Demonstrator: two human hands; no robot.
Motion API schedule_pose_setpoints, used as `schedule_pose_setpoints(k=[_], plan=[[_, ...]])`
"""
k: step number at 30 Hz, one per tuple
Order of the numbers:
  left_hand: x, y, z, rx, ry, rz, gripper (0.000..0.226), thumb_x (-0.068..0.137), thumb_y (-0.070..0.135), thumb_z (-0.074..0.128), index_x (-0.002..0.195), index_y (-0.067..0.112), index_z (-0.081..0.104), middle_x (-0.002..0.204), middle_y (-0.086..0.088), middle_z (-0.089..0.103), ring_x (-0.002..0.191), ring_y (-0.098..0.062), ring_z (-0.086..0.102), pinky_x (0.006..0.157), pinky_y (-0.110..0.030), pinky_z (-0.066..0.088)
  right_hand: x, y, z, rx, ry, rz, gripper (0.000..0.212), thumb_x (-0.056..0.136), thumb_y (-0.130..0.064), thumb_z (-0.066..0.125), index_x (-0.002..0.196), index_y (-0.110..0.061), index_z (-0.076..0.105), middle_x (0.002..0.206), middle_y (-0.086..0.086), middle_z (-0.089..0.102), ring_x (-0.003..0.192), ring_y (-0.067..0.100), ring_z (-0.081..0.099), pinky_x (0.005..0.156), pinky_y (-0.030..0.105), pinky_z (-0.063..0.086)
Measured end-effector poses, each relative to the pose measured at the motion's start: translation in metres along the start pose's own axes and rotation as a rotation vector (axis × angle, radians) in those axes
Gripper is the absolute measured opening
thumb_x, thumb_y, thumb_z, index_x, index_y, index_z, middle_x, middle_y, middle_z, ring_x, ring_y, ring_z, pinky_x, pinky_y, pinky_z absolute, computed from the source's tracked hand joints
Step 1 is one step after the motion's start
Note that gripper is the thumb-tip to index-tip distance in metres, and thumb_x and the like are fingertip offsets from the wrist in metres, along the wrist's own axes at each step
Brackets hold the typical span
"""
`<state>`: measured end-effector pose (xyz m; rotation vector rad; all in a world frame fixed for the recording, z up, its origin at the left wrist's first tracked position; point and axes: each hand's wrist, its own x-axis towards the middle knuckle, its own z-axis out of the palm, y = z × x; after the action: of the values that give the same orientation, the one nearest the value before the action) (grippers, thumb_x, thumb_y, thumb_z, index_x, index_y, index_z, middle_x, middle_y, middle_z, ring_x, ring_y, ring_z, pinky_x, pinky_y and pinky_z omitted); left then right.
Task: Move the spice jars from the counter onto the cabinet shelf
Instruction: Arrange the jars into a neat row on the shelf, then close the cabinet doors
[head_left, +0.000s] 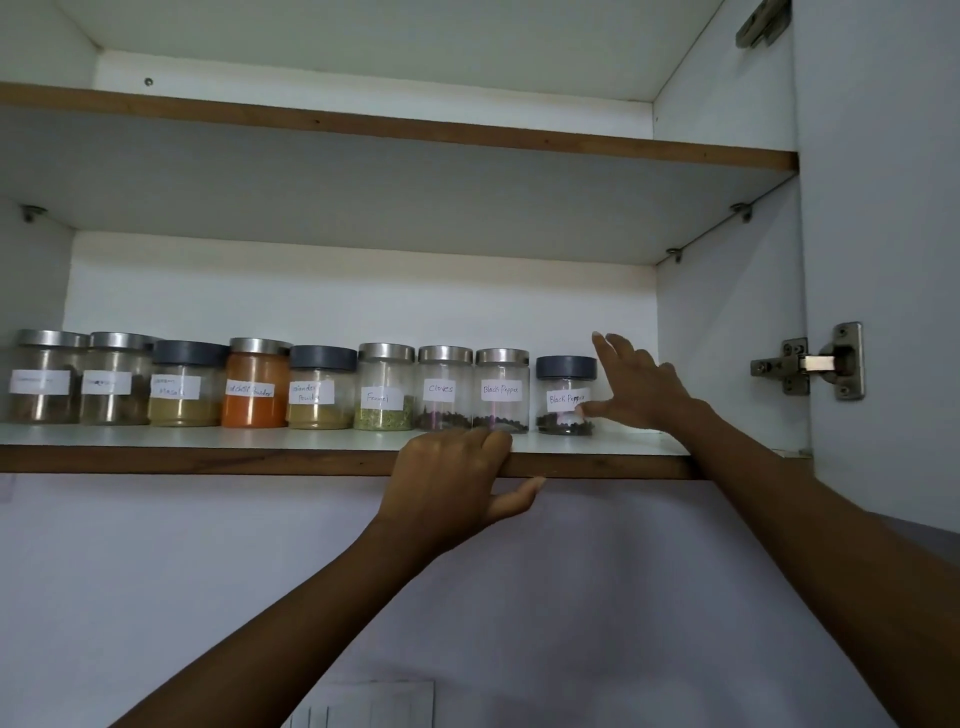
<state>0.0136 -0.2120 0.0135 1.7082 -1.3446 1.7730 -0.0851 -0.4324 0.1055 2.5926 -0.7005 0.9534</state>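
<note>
Several labelled glass spice jars stand in a row on the cabinet shelf (208, 439). At the row's right end is a dark-lidded Black Pepper jar (565, 395), beside a steel-lidded Black Pepper jar (501, 389) and a Cloves jar (444, 387). My right hand (641, 387) is just right of the end jar, fingers spread, with the thumb tip at the jar's side. My left hand (452, 475) rests on the shelf's front edge, fingers on top and thumb under the wooden lip.
An empty upper shelf (467, 132) runs above. The open cabinet door (883, 234) with a metal hinge (810, 364) stands at the right. Free shelf space lies between the end jar and the right cabinet wall (727, 338).
</note>
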Motion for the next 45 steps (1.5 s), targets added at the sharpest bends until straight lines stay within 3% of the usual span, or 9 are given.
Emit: schedule_pose_setpoints(k=[3,6,10,13,16,18,21,40,45], plan=[[0.001,0.002,-0.006,-0.030,-0.053,-0.042,0.053,0.087,0.062,0.029,0.072,0.021,0.059,0.060,0.006,0.058,0.050,-0.012,0.055,0.042,-0.023,0.036,-0.023,-0.010,-0.008,0.056,0.117,-0.027,0.069,0.089,-0.044,0.053,0.144,-0.012,0.026,0.149,0.009,0.033,0.130,0.030,0.038,0.103,0.043,0.032],[0.000,0.006,-0.010,-0.040,-0.102,-0.053,0.054,0.088,0.060,0.024,0.079,0.019,0.060,0.069,0.004,0.061,0.061,-0.015,0.057,0.053,-0.027,0.039,-0.045,-0.019,-0.014,0.118,0.276,-0.009,0.039,0.089,-0.032,0.052,0.117,-0.006,0.058,0.120,0.012,0.060,0.107,0.030,0.056,0.091,0.039,0.043],[0.000,0.009,-0.025,0.004,-0.253,-0.036,0.070,0.084,0.060,0.008,0.109,0.019,0.058,0.098,0.001,0.063,0.088,-0.018,0.058,0.078,-0.032,0.041,-0.076,-0.031,-0.017,0.175,0.364,0.001,0.030,0.090,-0.024,0.049,0.104,-0.003,0.064,0.107,0.013,0.066,0.098,0.031,0.059,0.082,0.038,0.046],[-0.005,0.013,-0.038,-0.032,-0.302,-0.054,0.070,0.085,0.057,0.011,0.130,0.018,0.048,0.128,-0.001,0.056,0.116,-0.019,0.052,0.101,-0.034,0.034,-0.105,-0.042,-0.016,0.208,0.512,-0.066,0.027,0.087,-0.016,0.052,0.103,0.001,0.065,0.104,0.016,0.067,0.096,0.034,0.061,0.084,0.038,0.045],[-0.020,0.015,-0.049,0.056,-0.282,-0.080,0.067,0.090,0.053,0.024,0.140,0.012,0.040,0.145,-0.008,0.044,0.136,-0.026,0.038,0.115,-0.044,0.022,-0.131,-0.059,-0.007,0.189,0.598,-0.086,0.045,0.083,-0.026,0.051,0.121,-0.001,0.057,0.125,0.017,0.059,0.118,0.035,0.054,0.097,0.044,0.042],[-0.030,0.015,-0.059,0.105,-0.260,-0.114,0.068,0.090,0.051,0.029,0.144,0.010,0.032,0.150,-0.010,0.036,0.140,-0.030,0.030,0.114,-0.047,0.016,-0.148,-0.071,-0.002,0.158,0.569,-0.070,0.060,0.086,-0.038,0.044,0.136,-0.005,0.042,0.145,0.013,0.042,0.135,0.031,0.037,0.107,0.046,0.032],[-0.043,0.013,-0.077,0.140,-0.278,-0.144,0.070,0.091,0.052,0.028,0.148,0.012,0.025,0.155,-0.010,0.026,0.144,-0.030,0.019,0.113,-0.050,0.013,-0.170,-0.086,0.001,0.145,0.556,-0.051,0.070,0.087,-0.046,0.036,0.145,-0.007,0.027,0.153,0.012,0.028,0.141,0.029,0.024,0.111,0.046,0.023],[-0.116,0.026,-0.252,0.018,-0.259,-0.110,0.057,0.091,0.046,0.032,0.138,0.015,0.040,0.143,-0.007,0.046,0.135,-0.027,0.040,0.111,-0.052,0.017,-0.345,-0.148,-0.058,0.130,0.410,0.157,0.063,0.086,-0.046,0.035,0.137,-0.009,0.041,0.143,0.012,0.044,0.131,0.032,0.042,0.103,0.051,0.035],[-0.138,0.011,-0.305,-0.002,-0.264,-0.135,0.051,0.091,0.044,0.034,0.127,0.015,0.054,0.141,-0.008,0.048,0.134,-0.026,0.040,0.109,-0.051,0.020,-0.375,-0.183,-0.078,0.150,0.454,0.151,0.060,0.088,-0.047,0.031,0.133,-0.009,0.043,0.135,0.015,0.051,0.124,0.033,0.048,0.099,0.053,0.039]])
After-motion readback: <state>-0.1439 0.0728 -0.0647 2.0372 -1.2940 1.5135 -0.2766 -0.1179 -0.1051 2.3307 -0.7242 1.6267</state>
